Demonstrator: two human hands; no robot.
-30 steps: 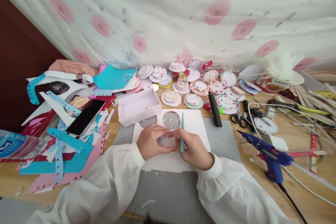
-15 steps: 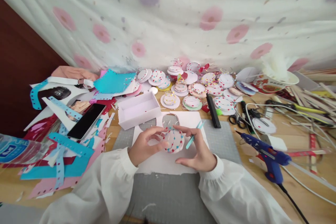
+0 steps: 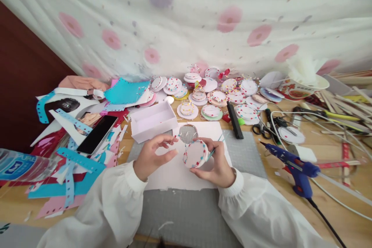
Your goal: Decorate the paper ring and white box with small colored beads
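My right hand grips a small round white paper piece, its thumb below and fingers above. Red and blue beads on a strand run around the rim of this piece. Turquoise tweezers are tucked among the same hand's fingers. To the left, my left hand has thumb and forefinger apart. A loose end of the bead strand reaches toward its fingertips; whether they touch it is unclear. Below both hands lies a white sheet with round holes cut out.
A grey cutting mat lies under the sheet. Behind are a white open box and several beaded paper discs. A blue glue gun and scissors lie right; a phone, paper scraps and a bottle, left.
My left hand has let go of the round piece and moved left. My right hand now holds it alone, tilted so its flat face shows. Part of the bead strand stretches out leftward.
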